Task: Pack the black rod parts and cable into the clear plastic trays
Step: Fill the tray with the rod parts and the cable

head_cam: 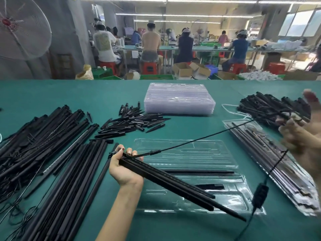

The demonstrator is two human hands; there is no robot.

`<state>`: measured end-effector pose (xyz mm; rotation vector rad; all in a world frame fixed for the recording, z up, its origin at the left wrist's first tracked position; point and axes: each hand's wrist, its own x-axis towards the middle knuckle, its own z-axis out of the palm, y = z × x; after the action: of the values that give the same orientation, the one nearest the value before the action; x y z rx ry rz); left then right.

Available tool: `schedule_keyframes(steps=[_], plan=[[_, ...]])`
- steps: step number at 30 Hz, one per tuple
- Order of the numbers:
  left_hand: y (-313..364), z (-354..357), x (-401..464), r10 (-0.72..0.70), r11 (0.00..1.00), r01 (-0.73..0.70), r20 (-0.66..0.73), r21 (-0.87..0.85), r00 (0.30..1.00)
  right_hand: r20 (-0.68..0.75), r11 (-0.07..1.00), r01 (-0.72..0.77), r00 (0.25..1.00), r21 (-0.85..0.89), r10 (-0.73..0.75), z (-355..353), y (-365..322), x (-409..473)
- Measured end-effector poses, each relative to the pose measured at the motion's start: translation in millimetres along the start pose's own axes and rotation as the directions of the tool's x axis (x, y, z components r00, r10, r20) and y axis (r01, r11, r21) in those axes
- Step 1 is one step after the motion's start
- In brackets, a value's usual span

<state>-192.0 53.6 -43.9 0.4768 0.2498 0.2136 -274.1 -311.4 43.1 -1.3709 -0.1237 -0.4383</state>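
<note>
Left hand point(126, 165) clamped palm-up round the far end of a bundle of long black rods point(173, 180), slanting near-right over the open clear plastic tray point(191, 148) on the green bench point(69, 94). Thin black cable point(199, 139) ran taut from the bundle to the right hand point(302, 136); blurred, fingers curled, cable seemingly pinched. Inline black box point(260, 195) dangled below. Risk: cable snagging the packed tray point(271, 153) at right, or rods slipping loose.

Left hand point(126, 166) curled in a grip, right hand point(302, 136) raised, blurred.
</note>
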Motion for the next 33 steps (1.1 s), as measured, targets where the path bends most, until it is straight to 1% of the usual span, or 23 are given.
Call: schedule_keyframes(steps=[1,2,3,4,6,8,10,13,15,16,18,21,24,26,28,31,33], plan=[[0.1,0.7,0.3,0.005,1.000,-0.005,-0.042,-0.008,0.999,-0.018,0.985,0.054,0.998,-0.164,-0.058,-3.5,-1.6,1.3],[-0.5,-0.6,2.3,0.021,1.000,-0.023,-0.079,-0.015,0.997,0.002,0.939,0.103,0.994,-0.327,-0.109,-2.9,-2.4,1.5],[-1.7,-2.0,4.8,0.045,0.999,-0.047,-0.113,-0.011,0.993,0.029,0.882,0.128,0.991,-0.453,-0.129,-0.4,-1.2,1.2],[-2.7,-3.3,6.7,0.070,0.998,-0.070,-0.135,0.005,0.988,0.037,0.837,0.125,0.991,-0.533,-0.125,2.1,3.1,2.8],[-5.6,-7.1,8.5,0.112,0.992,-0.102,-0.130,0.079,0.985,0.017,0.777,0.103,0.993,-0.621,-0.118,5.2,17.8,7.8],[-7.3,-9.0,7.6,0.116,0.983,-0.097,-0.113,0.158,0.987,-0.042,0.751,0.082,0.989,-0.655,-0.145,6.5,32.8,14.2],[-7.3,-10.8,8.1,0.122,0.954,-0.082,-0.124,0.287,0.985,-0.076,0.721,0.081,0.980,-0.688,-0.182,7.3,45.3,20.0],[-4.0,-15.8,13.7,0.082,0.872,0.000,-0.146,0.490,0.986,-0.028,0.613,0.119,0.974,-0.781,-0.225,5.1,60.4,24.3],[-0.2,-23.5,17.6,0.039,0.831,0.049,-0.146,0.554,0.989,-0.013,0.550,0.099,0.980,-0.830,-0.196,-2.6,70.4,24.8],[2.3,-27.9,18.5,0.023,0.818,0.064,-0.143,0.572,0.989,-0.028,0.544,0.071,0.985,-0.836,-0.171,-7.4,75.2,24.2],[7.7,-35.1,17.9,-0.021,0.822,0.101,-0.148,0.560,0.989,-0.044,0.525,0.028,0.991,-0.851,-0.125,-17.3,85.8,22.2],[14.4,-43.8,15.8,-0.117,0.833,0.159,-0.111,0.531,0.987,-0.028,0.429,-0.005,0.998,-0.903,-0.048,-22.8,105.2,17.6],[18.8,-47.9,14.8,-0.146,0.793,0.138,-0.036,0.593,0.989,-0.052,0.411,-0.071,0.997,-0.909,0.056,-24.5,123.3,11.0],[21.7,-49.6,11.8,-0.155,0.747,0.116,0.003,0.655,0.988,-0.032,0.384,-0.086,0.989,-0.920,0.145,-21.9,129.3,4.7],[24.8,-51.9,9.5,-0.142,0.690,0.092,0.011,0.718,0.990,-0.006,0.358,-0.082,0.978,-0.930,0.208,-17.7,130.9,-3.5],[29.0,-55.0,8.1,-0.136,0.647,0.076,0.017,0.758,0.991,0.005,0.352,-0.074,0.976,-0.933,0.219,-11.1,134.1,-16.2],[31.2,-56.4,5.9,-0.158,0.631,0.099,0.003,0.770,0.987,-0.003,0.404,-0.076,0.984,-0.912,0.178,-5.2,139.0,-23.2]])
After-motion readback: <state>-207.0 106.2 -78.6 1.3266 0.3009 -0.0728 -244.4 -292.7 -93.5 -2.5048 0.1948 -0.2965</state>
